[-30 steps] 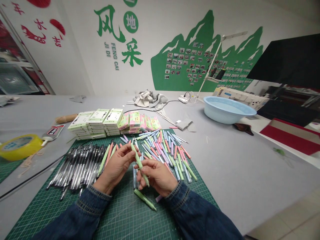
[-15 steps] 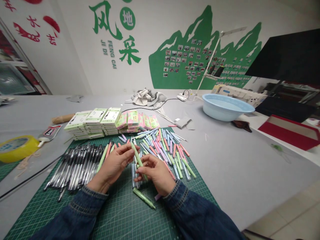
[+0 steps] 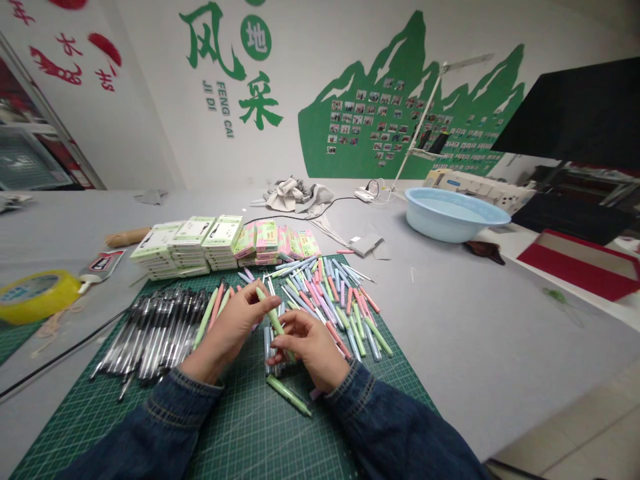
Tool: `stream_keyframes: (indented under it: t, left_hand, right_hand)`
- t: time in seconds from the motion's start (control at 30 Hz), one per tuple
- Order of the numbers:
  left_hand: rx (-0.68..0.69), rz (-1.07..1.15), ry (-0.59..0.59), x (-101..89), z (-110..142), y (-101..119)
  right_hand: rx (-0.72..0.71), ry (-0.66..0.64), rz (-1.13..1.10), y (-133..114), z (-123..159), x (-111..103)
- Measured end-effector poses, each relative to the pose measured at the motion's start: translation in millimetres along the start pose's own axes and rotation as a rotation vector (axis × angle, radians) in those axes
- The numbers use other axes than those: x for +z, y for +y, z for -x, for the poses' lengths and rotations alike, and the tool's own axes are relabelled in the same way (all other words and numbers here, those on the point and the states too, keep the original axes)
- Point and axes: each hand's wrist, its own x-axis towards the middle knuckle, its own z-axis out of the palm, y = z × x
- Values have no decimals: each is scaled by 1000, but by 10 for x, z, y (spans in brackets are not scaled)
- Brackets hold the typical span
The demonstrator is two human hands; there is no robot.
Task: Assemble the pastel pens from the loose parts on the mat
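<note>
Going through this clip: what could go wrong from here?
The green pen is pinched between the left hand and right hand; if it slips, it could drop among the pastel pens and be hard to pick out. The spare green pen lies just below the right hand, so the denim sleeve might knock it. The black pens reach the edge of the cutting mat and could get nudged off.

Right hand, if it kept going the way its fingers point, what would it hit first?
The green pen comes first: the fingers of the right hand are touching it. Past the pen, the left hand seems next in line, though depth is hard to judge from this view.
</note>
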Motion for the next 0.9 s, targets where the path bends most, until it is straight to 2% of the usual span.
stream_keyframes:
  t: [0.13, 0.33, 0.5, 0.57, 0.67, 0.73, 0.9]
  left_hand:
    - [-87, 42, -145, -51, 25, 52]
    - [10, -94, 34, -33, 9, 104]
    - [-59, -44, -117, -45, 17, 155]
    - [-51, -81, -91, -62, 10, 152]
    - [18, -161, 38, -50, -10, 137]
    - [60, -194, 84, -26, -19, 142]
    - [75, -211, 38, -12, -21, 190]
  right_hand:
    - [-16, 21, -29, -2, -5, -17]
    - [-23, -1, -22, -3, 0, 5]
    - [-13, 27, -42, -18, -1, 5]
    - [-7, 25, -41, -9, -4, 5]
    - [8, 10, -28, 11, -7, 12]
    - [5, 15, -32, 17, -6, 16]
    - [-4, -3, -26, -7, 7, 17]
